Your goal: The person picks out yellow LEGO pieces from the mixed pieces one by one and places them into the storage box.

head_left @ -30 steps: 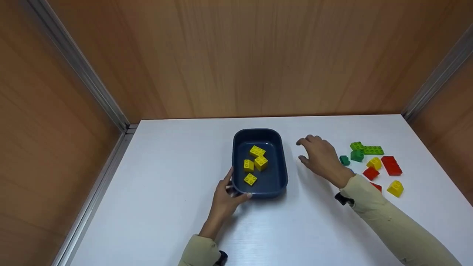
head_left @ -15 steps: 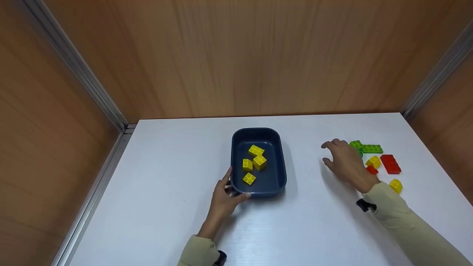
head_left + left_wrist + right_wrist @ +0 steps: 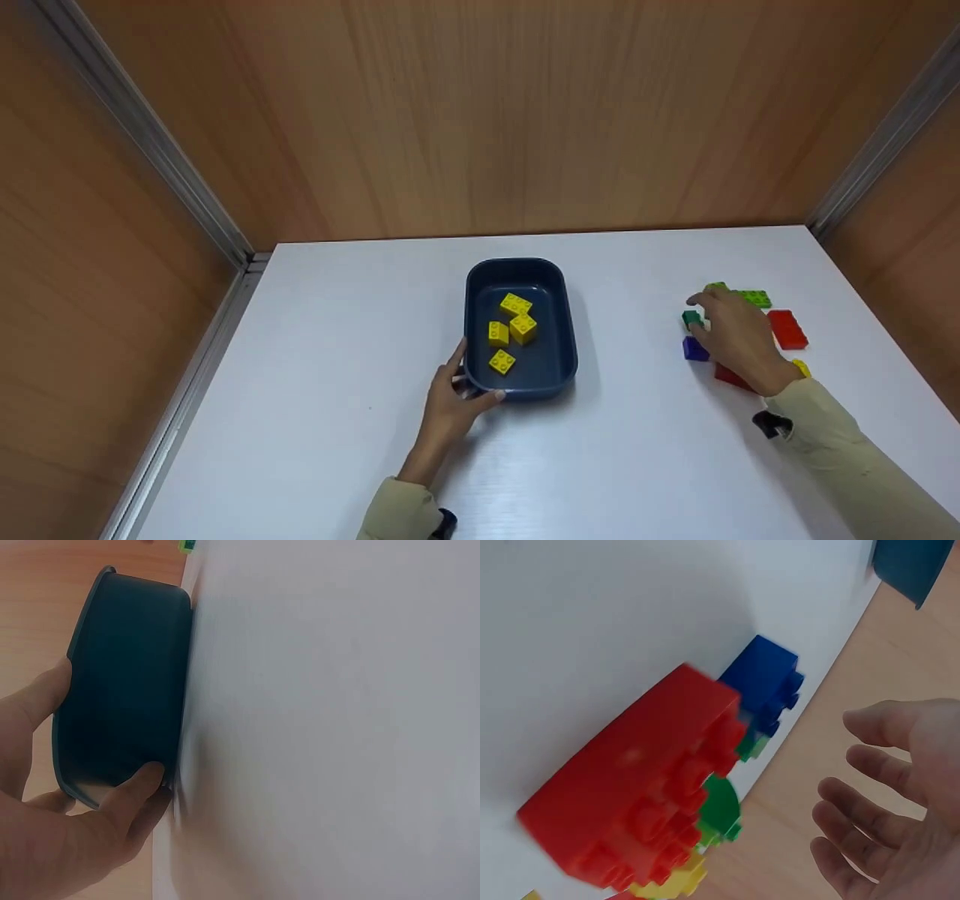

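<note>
My left hand [image 3: 448, 409] grips the near left corner of a dark blue rectangular dish [image 3: 551, 356], thumb at its near rim and fingers along the side. Inside the dish lie several yellow toy bricks [image 3: 523, 328]. The left wrist view shows the dish's outer wall [image 3: 127, 675] between thumb and fingers. My right hand [image 3: 739, 341] hovers over loose bricks at the right, fingers relaxed and holding nothing. Near its thumb are a dark green brick [image 3: 691, 319] and a blue brick [image 3: 695, 349]. A long red brick [image 3: 630, 765] looms large in the right wrist view.
Beyond the right hand lie a light green brick [image 3: 754, 298] and a red brick [image 3: 787, 330]. A yellow brick [image 3: 801, 367] peeks out by the right wrist. Wood-grain panels [image 3: 525, 120] wall the white table [image 3: 337, 337] at the back and sides.
My right hand has moved right, from beside the dish to over the loose bricks, uncovering the blue brick and covering others. The left hand keeps its grip on the dish.
</note>
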`<state>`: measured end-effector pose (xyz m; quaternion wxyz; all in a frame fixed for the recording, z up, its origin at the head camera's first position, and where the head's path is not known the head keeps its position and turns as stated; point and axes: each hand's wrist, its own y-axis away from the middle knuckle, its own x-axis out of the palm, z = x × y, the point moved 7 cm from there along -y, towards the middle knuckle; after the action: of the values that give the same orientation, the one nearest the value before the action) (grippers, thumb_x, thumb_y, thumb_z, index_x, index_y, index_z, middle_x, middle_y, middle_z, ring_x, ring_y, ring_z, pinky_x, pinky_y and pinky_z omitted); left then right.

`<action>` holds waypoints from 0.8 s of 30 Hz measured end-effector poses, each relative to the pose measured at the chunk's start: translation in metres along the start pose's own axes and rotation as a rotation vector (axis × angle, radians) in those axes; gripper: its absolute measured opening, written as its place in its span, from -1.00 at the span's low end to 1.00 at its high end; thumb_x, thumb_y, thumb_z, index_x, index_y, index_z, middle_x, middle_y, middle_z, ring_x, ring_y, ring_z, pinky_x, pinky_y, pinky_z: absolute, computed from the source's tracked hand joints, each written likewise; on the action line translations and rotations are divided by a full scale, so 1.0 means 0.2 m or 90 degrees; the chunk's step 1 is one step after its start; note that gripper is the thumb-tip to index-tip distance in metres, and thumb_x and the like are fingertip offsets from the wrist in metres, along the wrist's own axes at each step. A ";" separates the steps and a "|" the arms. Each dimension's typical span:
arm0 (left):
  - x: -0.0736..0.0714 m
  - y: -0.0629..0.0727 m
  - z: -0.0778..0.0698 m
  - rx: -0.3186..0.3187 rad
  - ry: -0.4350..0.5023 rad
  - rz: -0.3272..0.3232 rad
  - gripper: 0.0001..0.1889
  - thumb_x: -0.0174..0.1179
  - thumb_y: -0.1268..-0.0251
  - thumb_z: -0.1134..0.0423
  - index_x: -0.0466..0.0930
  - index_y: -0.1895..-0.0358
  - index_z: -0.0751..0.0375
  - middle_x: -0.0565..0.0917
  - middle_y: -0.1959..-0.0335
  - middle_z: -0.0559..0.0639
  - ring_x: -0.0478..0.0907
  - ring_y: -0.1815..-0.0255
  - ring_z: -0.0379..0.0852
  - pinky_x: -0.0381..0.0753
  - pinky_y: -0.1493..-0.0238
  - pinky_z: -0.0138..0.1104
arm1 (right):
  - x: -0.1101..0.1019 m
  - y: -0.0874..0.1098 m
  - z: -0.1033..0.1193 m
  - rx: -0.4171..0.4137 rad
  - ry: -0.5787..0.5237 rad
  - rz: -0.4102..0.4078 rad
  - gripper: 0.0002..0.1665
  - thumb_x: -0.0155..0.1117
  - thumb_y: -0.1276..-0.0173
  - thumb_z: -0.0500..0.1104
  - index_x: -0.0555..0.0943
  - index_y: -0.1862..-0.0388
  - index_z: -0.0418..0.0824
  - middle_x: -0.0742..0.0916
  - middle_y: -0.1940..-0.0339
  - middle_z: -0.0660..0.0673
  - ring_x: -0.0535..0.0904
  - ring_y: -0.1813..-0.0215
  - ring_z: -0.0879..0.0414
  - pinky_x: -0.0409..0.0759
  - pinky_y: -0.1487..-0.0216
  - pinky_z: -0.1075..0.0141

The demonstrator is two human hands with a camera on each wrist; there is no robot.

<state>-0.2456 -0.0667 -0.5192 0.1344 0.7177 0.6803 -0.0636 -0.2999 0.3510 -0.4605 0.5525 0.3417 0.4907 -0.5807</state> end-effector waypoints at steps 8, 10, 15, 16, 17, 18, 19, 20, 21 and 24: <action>0.00 0.00 0.00 0.000 -0.019 -0.007 0.07 0.57 -0.18 0.32 0.12 -0.72 0.02 0.44 -0.38 0.29 0.52 -0.35 0.23 0.64 -0.34 -0.08 | -0.03 0.04 -0.13 0.026 -0.002 -0.023 -0.42 0.57 -0.20 -0.37 0.63 -0.21 -0.46 0.61 -0.14 -0.53 0.54 -0.19 -0.50 0.63 -0.12 -0.40; 0.00 0.00 0.00 0.001 -0.022 -0.007 0.07 0.57 -0.18 0.31 0.11 -0.72 0.02 0.44 -0.37 0.29 0.52 -0.34 0.23 0.65 -0.34 -0.08 | -0.03 0.05 -0.16 0.033 0.004 -0.031 -0.40 0.58 -0.18 -0.36 0.63 -0.21 -0.46 0.61 -0.15 -0.55 0.53 -0.19 -0.53 0.63 -0.11 -0.41; 0.00 0.00 0.00 0.001 -0.021 -0.006 0.07 0.57 -0.19 0.31 0.11 -0.73 0.02 0.43 -0.40 0.30 0.52 -0.35 0.24 0.65 -0.34 -0.07 | -0.04 0.07 -0.23 0.041 0.023 -0.046 -0.41 0.56 -0.22 -0.33 0.63 -0.22 -0.49 0.60 -0.16 -0.59 0.56 -0.09 -0.55 0.68 0.05 -0.35; -0.01 0.00 0.01 0.000 -0.020 -0.006 0.07 0.57 -0.19 0.31 0.11 -0.73 0.01 0.43 -0.41 0.29 0.52 -0.35 0.24 0.64 -0.34 -0.07 | -0.04 0.07 -0.24 0.042 0.027 -0.045 -0.42 0.56 -0.22 -0.33 0.63 -0.21 -0.49 0.60 -0.15 -0.60 0.56 -0.07 -0.54 0.69 0.07 -0.34; -0.01 0.00 0.00 0.001 -0.019 -0.006 0.07 0.57 -0.19 0.31 0.11 -0.73 0.01 0.43 -0.41 0.30 0.52 -0.35 0.24 0.64 -0.34 -0.07 | -0.04 0.07 -0.25 0.044 0.029 -0.042 -0.42 0.55 -0.24 -0.32 0.63 -0.22 -0.50 0.60 -0.15 -0.59 0.56 -0.05 -0.53 0.69 0.09 -0.32; -0.01 0.00 0.00 0.001 -0.017 -0.006 0.07 0.57 -0.19 0.31 0.11 -0.73 0.01 0.42 -0.41 0.30 0.52 -0.35 0.25 0.64 -0.34 -0.07 | -0.03 0.07 -0.26 0.045 0.032 -0.036 -0.42 0.54 -0.25 -0.31 0.62 -0.22 -0.50 0.59 -0.15 -0.59 0.56 -0.05 -0.53 0.69 0.09 -0.31; -0.01 0.00 0.00 0.002 -0.016 -0.006 0.07 0.57 -0.19 0.32 0.11 -0.73 0.01 0.42 -0.41 0.31 0.52 -0.35 0.25 0.65 -0.34 -0.07 | -0.03 0.08 -0.27 0.052 0.031 -0.029 -0.41 0.53 -0.27 -0.30 0.61 -0.24 -0.51 0.58 -0.17 -0.59 0.54 -0.06 -0.52 0.68 0.08 -0.30; -0.01 0.00 0.00 0.003 -0.015 -0.007 0.07 0.57 -0.19 0.32 0.11 -0.73 0.01 0.42 -0.41 0.31 0.53 -0.35 0.25 0.65 -0.34 -0.08 | -0.03 0.08 -0.29 0.059 0.029 -0.021 -0.40 0.52 -0.29 -0.30 0.60 -0.26 -0.51 0.56 -0.19 -0.59 0.52 -0.08 -0.52 0.67 0.06 -0.31; -0.01 0.00 0.00 0.005 -0.013 -0.007 0.08 0.57 -0.18 0.32 0.11 -0.72 0.02 0.42 -0.41 0.31 0.53 -0.34 0.25 0.65 -0.34 -0.08 | -0.02 0.08 -0.30 0.067 0.030 -0.013 -0.39 0.52 -0.30 -0.29 0.58 -0.28 -0.52 0.55 -0.20 -0.60 0.51 -0.09 -0.52 0.67 0.04 -0.32; -0.01 0.00 0.00 0.005 -0.006 -0.008 0.09 0.58 -0.17 0.32 0.11 -0.72 0.03 0.43 -0.38 0.31 0.54 -0.31 0.22 0.66 -0.33 -0.09 | -0.02 0.09 -0.33 0.087 0.035 0.006 -0.36 0.51 -0.32 -0.27 0.55 -0.31 -0.54 0.52 -0.20 -0.61 0.48 -0.09 -0.52 0.67 0.03 -0.33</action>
<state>-0.2456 -0.0678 -0.5179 0.1344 0.7137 0.6838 -0.0707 -0.2920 0.4171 -0.4796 0.5169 0.3968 0.4631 -0.6008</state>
